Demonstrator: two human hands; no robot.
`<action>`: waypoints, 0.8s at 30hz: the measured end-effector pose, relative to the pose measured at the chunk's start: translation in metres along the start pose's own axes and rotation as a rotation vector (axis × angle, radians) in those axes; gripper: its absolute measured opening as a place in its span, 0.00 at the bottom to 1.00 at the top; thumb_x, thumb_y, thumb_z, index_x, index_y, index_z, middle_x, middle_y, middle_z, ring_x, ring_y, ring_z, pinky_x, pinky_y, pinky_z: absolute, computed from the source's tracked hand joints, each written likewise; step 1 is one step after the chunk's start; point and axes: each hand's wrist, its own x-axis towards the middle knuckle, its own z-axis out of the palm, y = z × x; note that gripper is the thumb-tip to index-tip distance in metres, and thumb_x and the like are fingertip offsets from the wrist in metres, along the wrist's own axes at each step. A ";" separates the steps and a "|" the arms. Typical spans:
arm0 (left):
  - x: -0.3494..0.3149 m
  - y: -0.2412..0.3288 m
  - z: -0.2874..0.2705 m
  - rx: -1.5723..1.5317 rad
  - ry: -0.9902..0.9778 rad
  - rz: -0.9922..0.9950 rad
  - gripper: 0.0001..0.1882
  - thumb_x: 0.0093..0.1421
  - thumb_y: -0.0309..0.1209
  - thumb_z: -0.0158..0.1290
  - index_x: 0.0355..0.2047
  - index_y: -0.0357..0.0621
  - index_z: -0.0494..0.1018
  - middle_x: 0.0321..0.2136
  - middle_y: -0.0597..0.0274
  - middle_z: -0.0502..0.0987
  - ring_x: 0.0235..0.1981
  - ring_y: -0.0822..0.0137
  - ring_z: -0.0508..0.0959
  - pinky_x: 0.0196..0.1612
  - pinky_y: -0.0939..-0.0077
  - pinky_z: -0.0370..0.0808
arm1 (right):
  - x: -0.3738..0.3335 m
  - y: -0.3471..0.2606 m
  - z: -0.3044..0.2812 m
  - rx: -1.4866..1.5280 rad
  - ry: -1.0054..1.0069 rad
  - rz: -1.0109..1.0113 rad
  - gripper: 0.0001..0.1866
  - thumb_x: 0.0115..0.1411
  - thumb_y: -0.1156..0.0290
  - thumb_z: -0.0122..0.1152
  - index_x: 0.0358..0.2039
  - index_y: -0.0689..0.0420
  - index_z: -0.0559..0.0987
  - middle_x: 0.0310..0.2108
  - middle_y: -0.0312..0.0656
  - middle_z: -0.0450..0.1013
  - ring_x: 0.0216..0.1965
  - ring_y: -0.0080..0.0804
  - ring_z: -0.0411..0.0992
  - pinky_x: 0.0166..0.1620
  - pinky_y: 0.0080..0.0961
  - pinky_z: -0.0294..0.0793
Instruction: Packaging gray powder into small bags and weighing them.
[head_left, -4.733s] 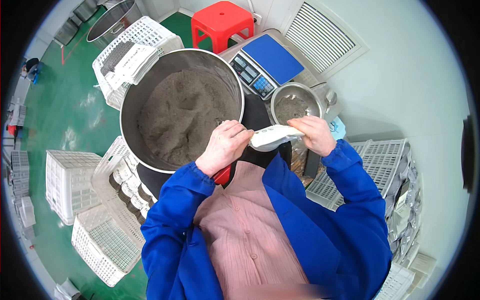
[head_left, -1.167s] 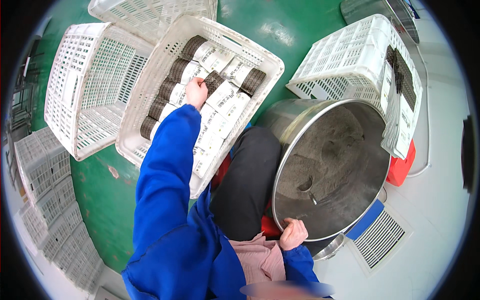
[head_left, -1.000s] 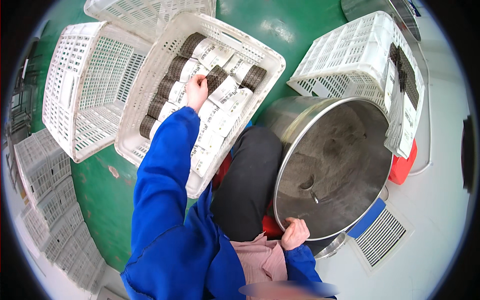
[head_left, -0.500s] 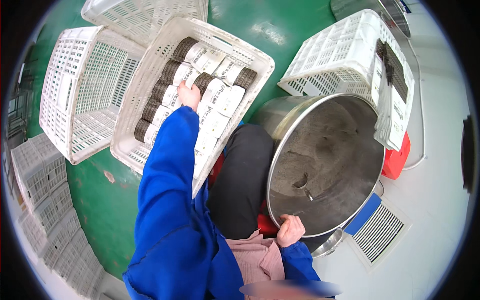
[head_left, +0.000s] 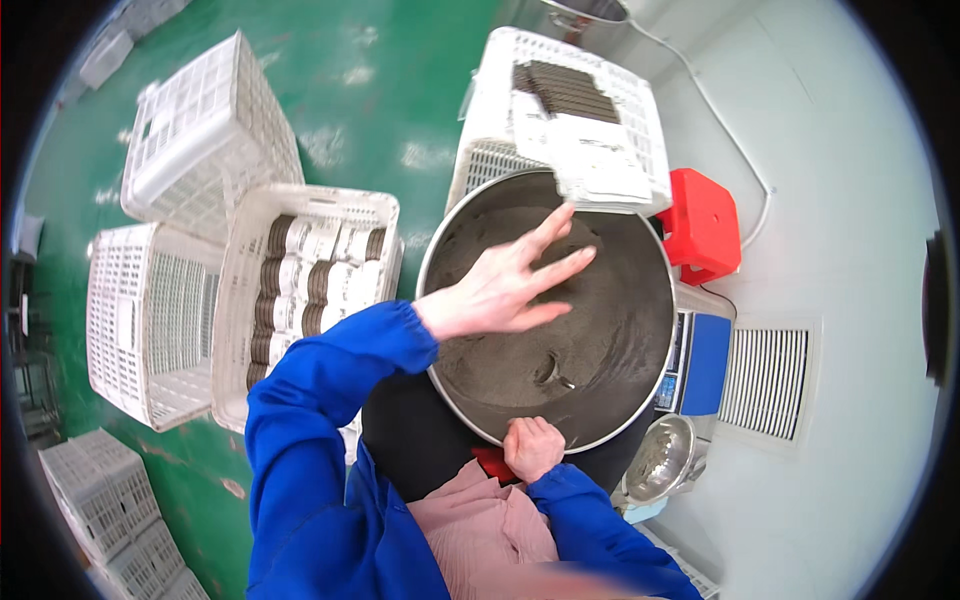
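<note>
My left hand (head_left: 510,285) reaches over a large round metal tub (head_left: 432,268), its fingers spread and nothing held. Grey-brown powder (head_left: 610,320) covers the tub's bottom. A small scoop-like tool (head_left: 552,374) lies partly sunk in the powder; its shape is hard to make out. My right hand (head_left: 535,450) is closed over the tub's near rim. Just beyond my left fingertips, a stack of flat white-and-dark bags (head_left: 590,150) rests on an upturned white crate (head_left: 500,60) and overhangs the tub's far rim. To the left, a white crate (head_left: 228,330) holds several filled packs (head_left: 320,240).
Empty-looking white crates (head_left: 150,330) stand at the left, with more stacked at lower left (head_left: 110,500). A red stool (head_left: 705,225), a blue-topped scale (head_left: 706,365), a metal bowl (head_left: 660,460) and a wall vent (head_left: 765,385) are at the right. The floor (head_left: 340,130) is green.
My left hand has left the packs in the crate and moved right, over the tub, opening its fingers. My right hand stays on the tub's rim. The view has turned to the right.
</note>
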 end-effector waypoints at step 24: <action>0.148 -0.088 0.041 0.805 -0.285 -0.290 0.15 0.63 0.30 0.50 0.46 0.55 0.83 0.33 0.46 0.84 0.36 0.44 0.84 0.42 0.52 0.80 | -0.035 -0.101 -0.364 0.914 1.764 -1.133 0.16 0.69 0.74 0.54 0.56 0.60 0.77 0.64 0.43 0.66 0.56 0.35 0.72 0.57 0.31 0.74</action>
